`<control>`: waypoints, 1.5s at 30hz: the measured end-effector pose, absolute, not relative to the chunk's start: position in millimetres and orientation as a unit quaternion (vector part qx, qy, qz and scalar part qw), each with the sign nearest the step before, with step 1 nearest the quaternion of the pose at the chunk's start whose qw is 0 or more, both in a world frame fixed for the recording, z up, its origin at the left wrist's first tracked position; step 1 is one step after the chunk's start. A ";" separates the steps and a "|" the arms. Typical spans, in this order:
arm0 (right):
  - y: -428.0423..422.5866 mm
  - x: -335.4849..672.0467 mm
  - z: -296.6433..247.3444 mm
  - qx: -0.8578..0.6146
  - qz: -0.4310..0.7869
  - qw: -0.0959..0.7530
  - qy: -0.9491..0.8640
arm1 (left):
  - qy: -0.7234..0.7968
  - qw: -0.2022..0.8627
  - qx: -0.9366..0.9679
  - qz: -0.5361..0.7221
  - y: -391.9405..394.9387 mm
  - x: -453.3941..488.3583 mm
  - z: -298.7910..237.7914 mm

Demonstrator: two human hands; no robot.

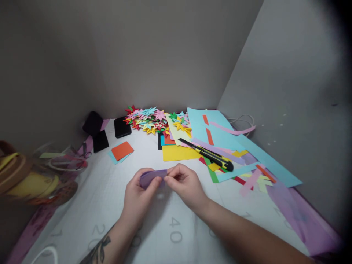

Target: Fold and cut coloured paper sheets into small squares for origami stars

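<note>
Bare mat point(154, 227) near; paper scraps point(236, 172) crowd right, perhaps loosely.

Folded paper point(150, 177): purple. Knife point(210, 154): yellow-black. Card point(122, 150): orange. Stars point(150, 120): multicoloured. Sheet point(220, 132): light blue. Surface point(110, 205): white, gridded.

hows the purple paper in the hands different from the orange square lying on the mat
The purple paper is bent and curved; the orange square lies flat. The purple paper is held above the mat between the left hand and right hand; the orange square sits untouched on a light blue sheet. Both are small pieces of coloured paper.
</note>
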State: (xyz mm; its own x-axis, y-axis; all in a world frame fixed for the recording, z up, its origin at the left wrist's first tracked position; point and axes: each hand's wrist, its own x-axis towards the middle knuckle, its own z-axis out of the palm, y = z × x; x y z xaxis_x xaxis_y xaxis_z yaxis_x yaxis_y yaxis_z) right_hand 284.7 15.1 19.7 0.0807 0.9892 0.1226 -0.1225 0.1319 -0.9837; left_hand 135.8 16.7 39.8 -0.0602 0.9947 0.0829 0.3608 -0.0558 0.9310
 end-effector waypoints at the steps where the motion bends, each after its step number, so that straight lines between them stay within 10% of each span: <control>1: 15.4 284.6 19.5 -0.449 0.483 0.581 -0.477 | 0.584 0.363 0.580 0.436 16.7 135.8 40.0; 45: 17.3 291.2 18.0 -0.470 0.492 0.560 -0.474 | 0.598 0.436 0.509 0.440 29.5 118.2 41.8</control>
State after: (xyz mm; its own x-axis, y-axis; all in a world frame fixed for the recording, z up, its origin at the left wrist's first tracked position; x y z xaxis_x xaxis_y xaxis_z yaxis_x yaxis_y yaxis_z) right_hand 291.2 17.3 18.0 0.0681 0.9953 0.0685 -0.1054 0.0754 -0.9916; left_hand 118.2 29.5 41.8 -0.1021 0.9921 -0.0730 0.2258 0.0946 0.9696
